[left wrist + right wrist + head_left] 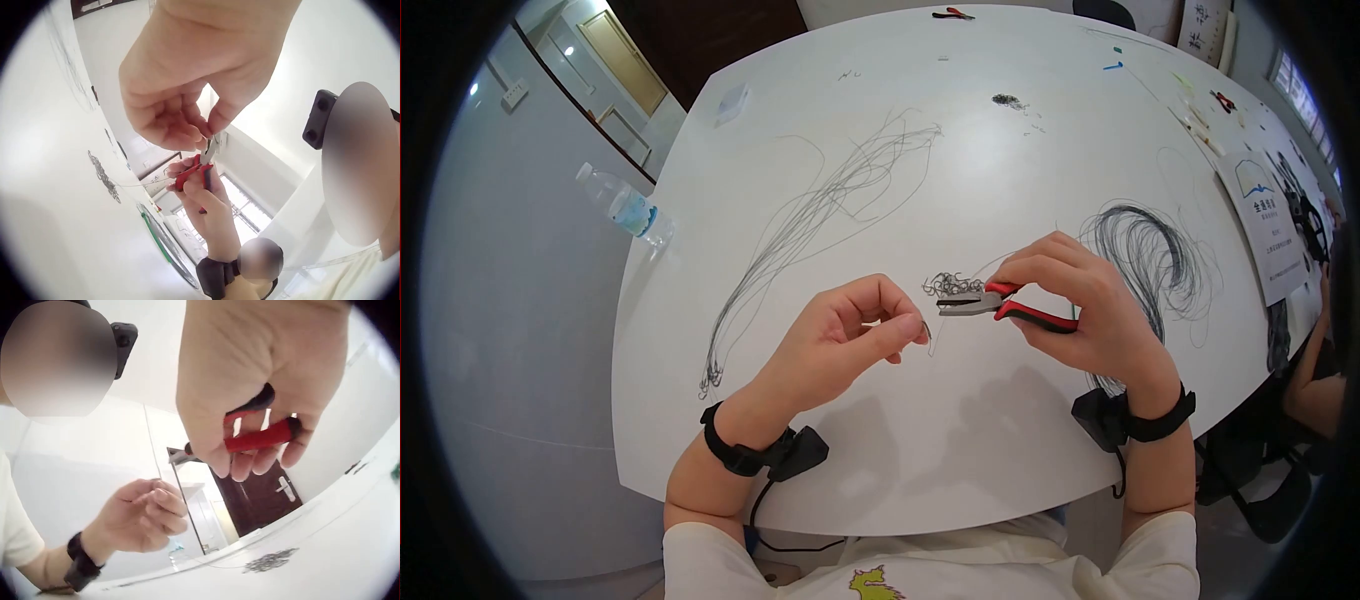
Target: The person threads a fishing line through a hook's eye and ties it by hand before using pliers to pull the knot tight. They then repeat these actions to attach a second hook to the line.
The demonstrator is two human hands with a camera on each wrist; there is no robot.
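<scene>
The right hand (1090, 300) grips red-and-black pliers (1040, 312), their metal jaws pointing left toward the other hand. Between thumb and forefinger the left hand (840, 335) pinches a short dark piece of wire (926, 330). A small gap separates the pliers' tip from the left fingertips in the head view. Just behind the pliers a pile of small bent wire pieces (952, 284) lies on the white table. In the right wrist view the pliers' red handle (262, 437) crosses the right palm (262, 375), with the left hand (144, 515) below and to the left.
Long thin wires (800, 220) spread across the table's left side, hooked at their near end. A coiled bundle of wire (1145, 240) lies right of the right hand. Farther out are a water bottle (632, 212), a dark small heap (1006, 101), other pliers (952, 14) and a printed sheet (1262, 225).
</scene>
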